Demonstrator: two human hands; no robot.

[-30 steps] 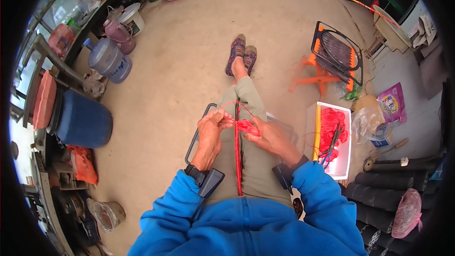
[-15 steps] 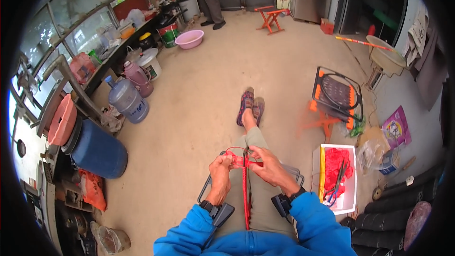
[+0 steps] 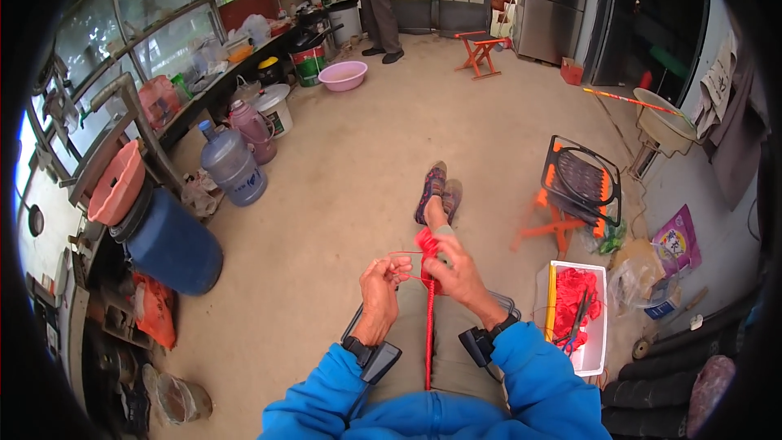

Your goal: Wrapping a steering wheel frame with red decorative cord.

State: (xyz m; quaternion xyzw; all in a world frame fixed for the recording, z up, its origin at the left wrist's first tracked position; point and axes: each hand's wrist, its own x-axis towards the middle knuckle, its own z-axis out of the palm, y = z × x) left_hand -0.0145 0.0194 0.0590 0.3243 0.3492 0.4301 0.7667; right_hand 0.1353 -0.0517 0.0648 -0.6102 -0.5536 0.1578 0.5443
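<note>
Above my lap, my left hand (image 3: pixel 380 292) has its fingertips pinched on a thin red string that stretches across to the middle. My right hand (image 3: pixel 461 279) is closed round a red piece of knotted or bunched cord (image 3: pixel 426 240), whose top sticks out beyond the fingers. A long braided red cord (image 3: pixel 429 342) runs from under the right hand down between my thighs to my waist. The right fingers partly cover where string and cord meet. To the right stands a white box (image 3: pixel 604 334) holding red material (image 3: pixel 575 300) and dark-bladed scissors (image 3: pixel 580 318).
A folding chair with orange parts (image 3: pixel 580 179) stands ahead right, beside plastic bags. Along the left are a blue barrel (image 3: pixel 175 244), a water jug (image 3: pixel 232 165) and a pink flask (image 3: pixel 252 132). A pink basin (image 3: pixel 343 76) and another person's legs (image 3: pixel 380 16) are farther off.
The red piece has turned from lying crosswise between both hands to pointing away from me in the right hand. My left hand has let go of it and now pinches the thin string.
</note>
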